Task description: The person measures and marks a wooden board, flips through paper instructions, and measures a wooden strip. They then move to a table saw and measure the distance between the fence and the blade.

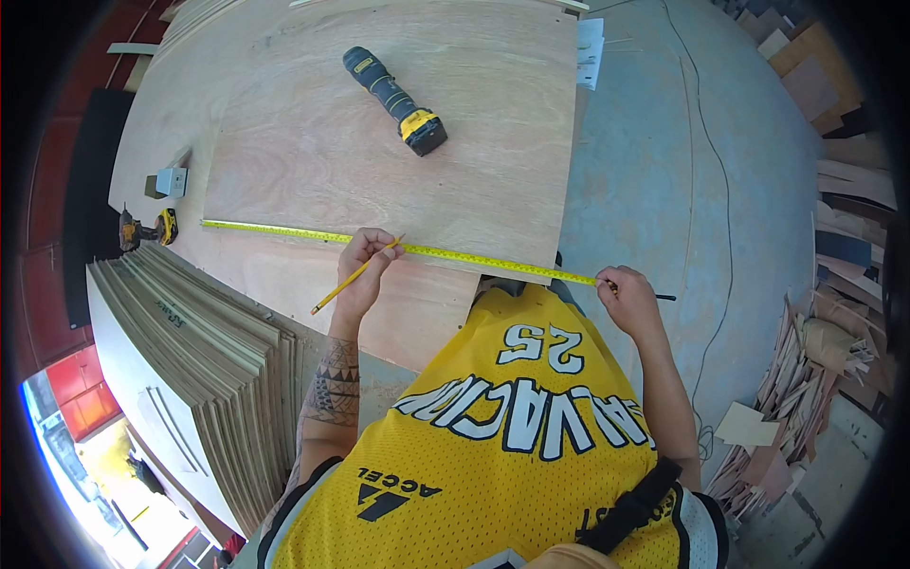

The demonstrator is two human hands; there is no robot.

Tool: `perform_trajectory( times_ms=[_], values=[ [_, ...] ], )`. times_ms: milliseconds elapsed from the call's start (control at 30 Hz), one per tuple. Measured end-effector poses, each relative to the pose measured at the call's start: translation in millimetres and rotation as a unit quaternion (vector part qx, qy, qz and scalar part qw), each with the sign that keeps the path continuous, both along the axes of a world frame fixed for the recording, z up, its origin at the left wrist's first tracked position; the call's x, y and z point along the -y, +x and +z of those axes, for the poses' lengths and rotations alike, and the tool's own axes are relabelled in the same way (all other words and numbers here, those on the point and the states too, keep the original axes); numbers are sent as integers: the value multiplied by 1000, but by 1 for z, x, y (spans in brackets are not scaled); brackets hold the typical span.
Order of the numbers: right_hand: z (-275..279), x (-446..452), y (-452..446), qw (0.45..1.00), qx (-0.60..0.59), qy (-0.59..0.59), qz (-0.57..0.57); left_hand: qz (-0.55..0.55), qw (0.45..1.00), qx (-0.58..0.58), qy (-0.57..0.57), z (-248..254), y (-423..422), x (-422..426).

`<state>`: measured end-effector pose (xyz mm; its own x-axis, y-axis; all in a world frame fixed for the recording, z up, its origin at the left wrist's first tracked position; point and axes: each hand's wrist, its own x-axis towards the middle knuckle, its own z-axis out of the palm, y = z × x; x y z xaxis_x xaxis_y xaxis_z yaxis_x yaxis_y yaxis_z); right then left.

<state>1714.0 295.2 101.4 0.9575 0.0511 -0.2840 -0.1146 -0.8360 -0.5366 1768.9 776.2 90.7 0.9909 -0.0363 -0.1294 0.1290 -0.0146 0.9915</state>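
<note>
My left hand [360, 268] is closed on a yellow pencil [339, 289], its tip by the tape and its other end toward me. A yellow tape measure [474, 259] stretches across the near part of a plywood sheet [379, 180], passing at my left fingertips. Beyond the sheet's right edge, my right hand [628, 302] is closed around the right end of the tape measure; its case is mostly hidden. A thin black piece [666, 298] sticks out past that hand. Farther up the sheet lies a yellow-and-black cordless power tool [395, 100].
A drill [142, 229] and a small box [172, 181] are at the left. Stacked panels [227, 389] rise at the lower left. A cable [725, 199] runs over the floor [645, 161] at right, near piled wood scraps [773, 417]. Papers [589, 55] hang by the far right edge.
</note>
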Motion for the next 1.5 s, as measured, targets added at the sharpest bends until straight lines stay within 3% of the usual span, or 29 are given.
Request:
perform_trajectory(
  times_ms=[167, 233, 333, 467, 1000, 1267, 1367, 1500],
  values=[
    [2, -2, -3, 1000, 2, -10, -10, -85, 994, -63, -32, -14, -29, 32],
    [3, -3, -3, 1000, -9, -11, -9, -153, 985, -76, 13, -5, -38, 61],
    [2, -3, -4, 1000, -11, -16, -10, -210, 976, -45, -30, 19, -47, 99],
    [2, -3, -4, 1000, -14, -13, -13, -298, 954, -15, -30, 10, -46, 113],
    [-1, -1, -2, 1000, -3, 15, -12, -259, 960, -102, 1, 9, -45, 129],
    [2, 0, 0, 999, -22, 31, -20, -105, 983, -102, -109, -18, -52, 67],
    [0, 2, 0, 999, -16, 51, -9, -87, 990, -100, -49, -22, -52, 50],
    [0, 4, 2, 998, -16, 56, -8, -73, 990, -92, -76, -14, -51, 36]
  ],
)
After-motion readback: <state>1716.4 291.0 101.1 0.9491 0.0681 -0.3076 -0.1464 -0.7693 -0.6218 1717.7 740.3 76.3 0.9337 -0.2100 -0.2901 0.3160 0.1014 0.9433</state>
